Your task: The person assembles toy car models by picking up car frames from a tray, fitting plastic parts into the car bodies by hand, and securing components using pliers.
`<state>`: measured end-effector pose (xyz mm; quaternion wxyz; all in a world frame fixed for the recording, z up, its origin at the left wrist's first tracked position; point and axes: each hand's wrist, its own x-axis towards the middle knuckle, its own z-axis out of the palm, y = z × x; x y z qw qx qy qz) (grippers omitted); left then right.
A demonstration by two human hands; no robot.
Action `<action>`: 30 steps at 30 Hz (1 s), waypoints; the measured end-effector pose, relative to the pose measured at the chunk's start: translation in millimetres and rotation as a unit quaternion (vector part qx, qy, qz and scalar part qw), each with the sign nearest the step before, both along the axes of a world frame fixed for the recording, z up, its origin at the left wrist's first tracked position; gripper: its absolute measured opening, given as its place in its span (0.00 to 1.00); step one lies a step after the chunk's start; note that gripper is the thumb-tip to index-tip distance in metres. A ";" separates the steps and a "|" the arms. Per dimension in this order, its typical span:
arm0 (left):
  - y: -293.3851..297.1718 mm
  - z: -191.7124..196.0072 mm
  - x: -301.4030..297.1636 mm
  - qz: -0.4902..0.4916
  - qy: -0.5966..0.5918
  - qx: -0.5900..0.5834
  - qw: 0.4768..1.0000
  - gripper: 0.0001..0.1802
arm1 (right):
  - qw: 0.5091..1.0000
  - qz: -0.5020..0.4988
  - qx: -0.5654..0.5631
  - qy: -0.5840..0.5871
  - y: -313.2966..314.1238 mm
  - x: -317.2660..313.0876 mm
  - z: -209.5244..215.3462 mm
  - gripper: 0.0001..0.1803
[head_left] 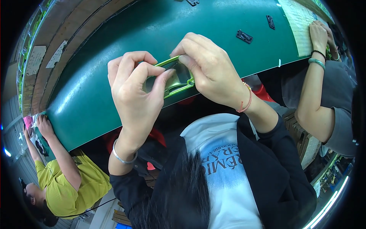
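Observation:
Both my hands hold a small bright-green frame (178,90) with a clear, see-through middle, lifted over the near part of the table. My left hand (135,89) pinches its left end between thumb and bent fingers. At the opposite end, my right hand (209,68) grips the upper right corner with thumb and forefinger. A small hinge-like piece shows at the frame's lower right corner. My fingers cover part of both ends.
On the green tabletop (87,95) lie small black parts (244,36), with another black part (270,22) farther right. A pale sheet (299,28) lies near a co-worker's hands (320,34). Cardboard (72,23) borders the left. Another person in a yellow shirt (72,187) works at lower left.

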<state>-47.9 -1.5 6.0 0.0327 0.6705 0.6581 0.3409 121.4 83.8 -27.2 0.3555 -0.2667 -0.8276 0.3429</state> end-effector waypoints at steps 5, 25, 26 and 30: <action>0.2 -1.3 5.3 0.011 0.008 0.026 1.000 0.13 | 0.999 0.042 0.034 -0.005 3.0 4.0 1.7 0.07; -7.0 -7.6 31.8 0.113 0.116 0.081 0.983 0.13 | 0.996 -0.014 0.089 -0.005 -2.1 0.9 -4.6 0.08; -6.6 -8.0 31.5 0.113 0.116 0.080 0.984 0.13 | 0.996 -0.016 0.088 -0.007 -1.6 1.5 -4.3 0.08; -4.4 -9.7 33.3 0.122 0.038 0.064 0.990 0.13 | 0.997 -0.016 0.070 -0.010 2.6 2.3 -0.4 0.07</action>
